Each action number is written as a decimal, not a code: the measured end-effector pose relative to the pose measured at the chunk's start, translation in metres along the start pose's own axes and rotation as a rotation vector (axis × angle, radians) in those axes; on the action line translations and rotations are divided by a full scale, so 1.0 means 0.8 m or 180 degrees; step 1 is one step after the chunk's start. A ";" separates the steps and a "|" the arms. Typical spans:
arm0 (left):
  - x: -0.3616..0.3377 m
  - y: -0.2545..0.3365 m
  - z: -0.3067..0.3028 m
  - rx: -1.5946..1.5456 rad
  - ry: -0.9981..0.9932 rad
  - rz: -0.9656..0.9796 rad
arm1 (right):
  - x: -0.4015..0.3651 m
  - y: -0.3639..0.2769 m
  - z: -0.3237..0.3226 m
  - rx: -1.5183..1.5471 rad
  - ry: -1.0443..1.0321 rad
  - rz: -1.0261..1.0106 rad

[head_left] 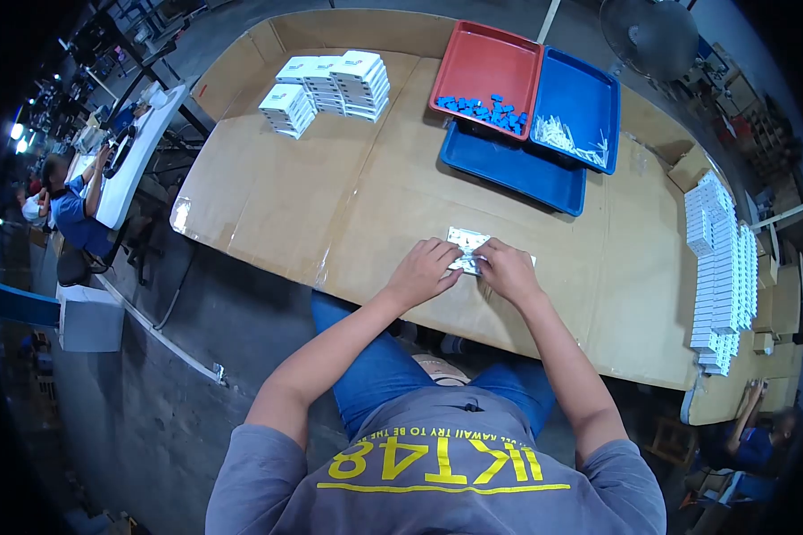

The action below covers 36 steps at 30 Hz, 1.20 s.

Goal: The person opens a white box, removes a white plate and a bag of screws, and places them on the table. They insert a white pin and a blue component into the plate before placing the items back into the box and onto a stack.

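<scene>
Gently: your left hand (428,267) and right hand (507,270) have a tight grip on the white packet (467,238), so press evenly.

Matt brown cardboard table cover (330,178), glossy plastic trays (486,62), white paper boxes (330,85)

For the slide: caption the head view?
Left hand and right hand hold a white packet on a cardboard-covered table, trays and stacked boxes beyond.
</scene>
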<state>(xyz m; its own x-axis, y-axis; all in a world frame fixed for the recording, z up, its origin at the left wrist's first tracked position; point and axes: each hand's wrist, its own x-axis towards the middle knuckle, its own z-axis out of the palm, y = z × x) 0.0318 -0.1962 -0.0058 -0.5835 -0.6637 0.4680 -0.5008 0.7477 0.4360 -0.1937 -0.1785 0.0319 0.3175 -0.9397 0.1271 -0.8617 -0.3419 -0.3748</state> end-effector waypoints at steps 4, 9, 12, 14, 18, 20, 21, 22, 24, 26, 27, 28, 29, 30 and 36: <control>-0.001 -0.003 0.001 -0.0077 0.0003 -0.0021 | -0.004 0.000 0.000 0.0005 -0.0036 0.0042; 0.000 -0.003 -0.001 -0.0137 -0.0131 -0.0068 | -0.008 0.001 0.001 0.0164 0.0179 -0.0067; 0.001 -0.001 -0.005 -0.0206 -0.0108 -0.0127 | -0.009 0.001 -0.002 0.0484 0.0264 -0.0007; 0.003 0.000 -0.010 -0.0191 0.0033 -0.0207 | -0.006 0.004 -0.005 0.0719 0.0433 -0.0052; 0.006 -0.001 -0.012 -0.0152 0.0106 -0.0458 | 0.017 0.025 -0.007 0.1306 0.0573 0.0729; 0.012 -0.002 -0.017 -0.0195 0.0004 -0.0483 | 0.043 0.039 -0.014 0.1419 0.0727 0.0887; 0.013 -0.003 -0.018 -0.0181 -0.0129 -0.0511 | 0.059 0.044 -0.020 0.1467 0.0825 0.0919; 0.014 -0.004 -0.017 -0.0166 -0.0117 -0.0495 | 0.074 0.051 -0.027 0.1518 0.0927 0.0959; 0.013 -0.007 -0.014 -0.0133 -0.0104 -0.0456 | 0.114 0.077 -0.032 0.1327 0.1057 0.0890; 0.014 -0.008 -0.015 -0.0123 -0.0124 -0.0490 | 0.157 0.091 -0.046 0.1282 0.1166 0.0872; 0.016 -0.006 -0.017 -0.0125 -0.0143 -0.0514 | 0.177 0.095 -0.053 0.1178 0.1243 0.0811; 0.017 -0.006 -0.017 -0.0129 -0.0163 -0.0541 | 0.198 0.099 -0.060 0.1073 0.1318 0.0751; 0.018 -0.008 -0.017 -0.0118 -0.0154 -0.0533 | 0.222 0.112 -0.058 0.0896 0.1378 0.0681; 0.018 -0.009 -0.016 -0.0115 -0.0152 -0.0532 | 0.244 0.117 -0.058 0.0841 0.1342 0.0642; 0.019 -0.008 -0.019 -0.0065 -0.0150 -0.0532 | 0.354 0.125 -0.044 0.0273 0.1056 0.0161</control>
<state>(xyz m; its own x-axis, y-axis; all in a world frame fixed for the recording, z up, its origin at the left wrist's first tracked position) 0.0356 -0.2116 0.0099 -0.5226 -0.7768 0.3514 -0.5805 0.6261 0.5206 -0.2041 -0.4789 0.0630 0.1173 -0.9121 0.3928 -0.8323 -0.3061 -0.4622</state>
